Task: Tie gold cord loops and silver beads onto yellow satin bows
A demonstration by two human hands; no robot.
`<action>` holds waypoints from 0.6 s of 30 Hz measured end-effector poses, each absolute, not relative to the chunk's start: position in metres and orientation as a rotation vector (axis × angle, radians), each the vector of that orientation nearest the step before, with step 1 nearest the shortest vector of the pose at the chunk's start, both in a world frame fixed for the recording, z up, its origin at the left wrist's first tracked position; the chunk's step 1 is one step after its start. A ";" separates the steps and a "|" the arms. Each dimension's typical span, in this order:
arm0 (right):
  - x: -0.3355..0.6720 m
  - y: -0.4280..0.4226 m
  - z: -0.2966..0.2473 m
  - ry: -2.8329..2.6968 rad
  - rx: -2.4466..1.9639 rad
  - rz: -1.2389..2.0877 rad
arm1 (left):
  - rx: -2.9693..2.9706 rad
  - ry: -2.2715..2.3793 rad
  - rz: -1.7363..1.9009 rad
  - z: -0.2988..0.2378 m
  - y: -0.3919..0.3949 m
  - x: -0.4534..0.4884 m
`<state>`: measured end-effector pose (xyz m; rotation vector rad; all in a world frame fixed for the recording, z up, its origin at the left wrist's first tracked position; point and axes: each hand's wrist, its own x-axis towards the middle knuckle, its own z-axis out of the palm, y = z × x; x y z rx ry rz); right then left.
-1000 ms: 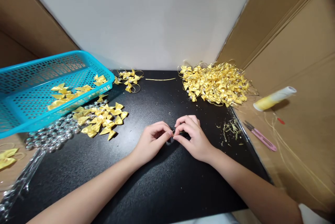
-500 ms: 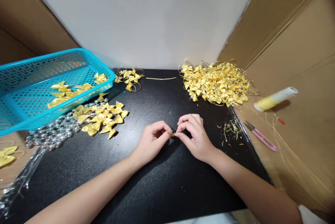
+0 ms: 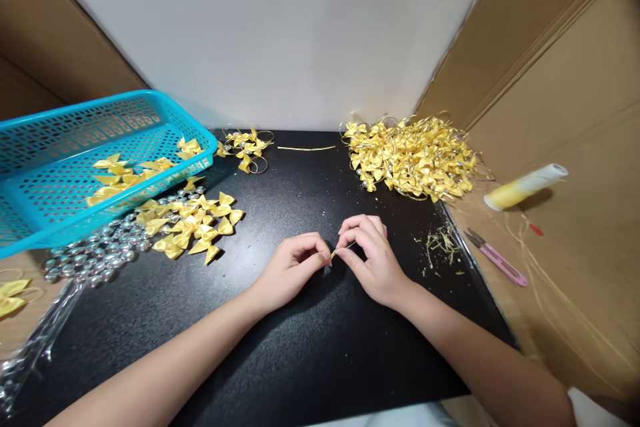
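Over the middle of the black table, my left hand pinches a thin gold cord between thumb and forefinger. My right hand pinches the same cord a short way to the right, its fingertips almost touching those of the left. Most of the cord is hidden by the fingers. Left of my hands lie loose yellow ribbon bows, and beyond them silver beads on strands. Farther back, a straight piece of gold cord rests on the table.
A blue plastic basket with several bows stands at left. Bows with cord loops lie at the back, and a big pile of them at back right. Cord scraps, pink thread snips and a yellow-white tube are at right.
Both hands stay in nearly the same place, still pinching the cord. The right fingertips have shifted slightly, and the cord between the hands now slants upward to the right.
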<state>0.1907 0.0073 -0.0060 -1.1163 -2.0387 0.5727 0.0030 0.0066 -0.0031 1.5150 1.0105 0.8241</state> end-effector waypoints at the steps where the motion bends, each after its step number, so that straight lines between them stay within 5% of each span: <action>1: 0.190 0.007 -0.006 -2.038 -1.113 0.574 | 1.516 1.012 0.817 -0.002 0.007 0.003; 18: 0.188 0.005 -0.005 -2.066 -1.116 0.585 | 1.504 0.979 0.764 0.000 0.008 0.004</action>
